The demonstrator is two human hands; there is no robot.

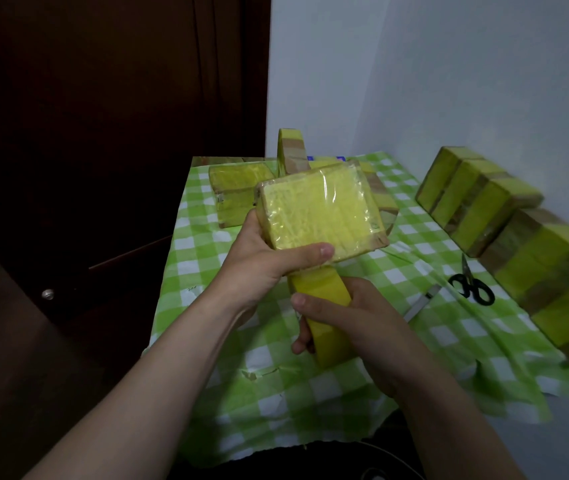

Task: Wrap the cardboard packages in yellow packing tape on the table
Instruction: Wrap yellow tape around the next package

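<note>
Yellow-taped package (321, 209), raised above the counter (207, 216), looks stiff, light and slick. The left hand (259, 268) clasps its seven-o'clock corner, probably the surest hold, while the right hand (362, 320) grips the tape roll (328, 289) just below.

Glossy yellow tape skins the cardboard package (321, 211); the checked tablecloth (276, 393) looks like thin, creased, torn plastic.

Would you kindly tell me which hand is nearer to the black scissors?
Right. The right hand, gripping the tape roll, is left of the scissors; the left hand, holding the package, is farther left.
</note>
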